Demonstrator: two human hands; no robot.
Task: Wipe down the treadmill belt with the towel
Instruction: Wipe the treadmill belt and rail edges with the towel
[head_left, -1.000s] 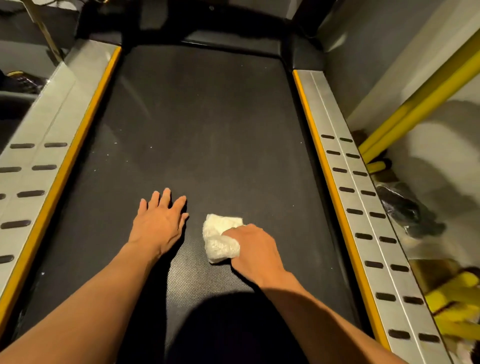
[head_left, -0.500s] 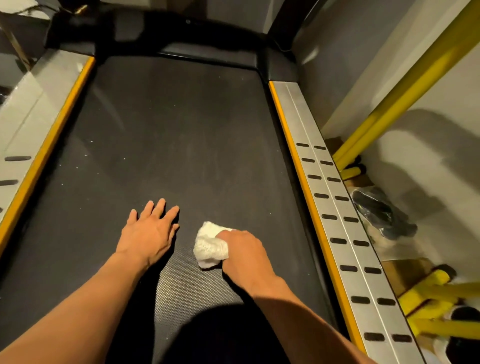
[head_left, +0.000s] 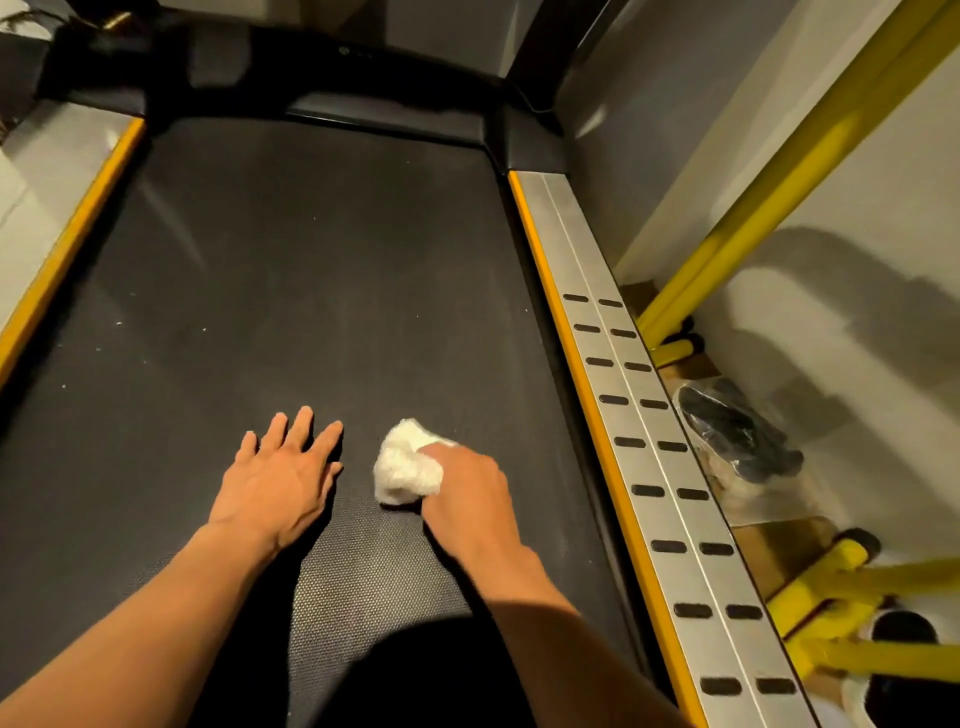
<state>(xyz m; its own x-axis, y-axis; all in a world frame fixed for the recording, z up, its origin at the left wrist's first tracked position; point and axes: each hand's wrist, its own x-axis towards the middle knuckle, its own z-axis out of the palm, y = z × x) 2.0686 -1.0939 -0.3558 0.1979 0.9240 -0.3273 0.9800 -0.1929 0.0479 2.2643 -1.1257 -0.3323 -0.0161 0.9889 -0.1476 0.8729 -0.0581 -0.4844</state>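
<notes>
The black treadmill belt (head_left: 311, 270) fills the middle of the view, dotted with small white specks on its left part. My right hand (head_left: 467, 493) grips a bunched white towel (head_left: 402, 467) and holds it down on the belt near its middle. Most of the towel shows to the left of my knuckles. My left hand (head_left: 280, 478) lies flat on the belt just left of the towel, fingers straight and spread, a small gap between them.
Silver side rails with yellow edging run along the belt, the right rail (head_left: 654, 467) with dark slots, the left rail (head_left: 47, 208) partly in view. Yellow metal bars (head_left: 753, 218) and a plastic-wrapped dark bundle (head_left: 737, 431) lie right of the treadmill.
The view has swung right. My right hand has slid the towel slightly leftward on the belt, closer to my left hand, which stays flat in place.
</notes>
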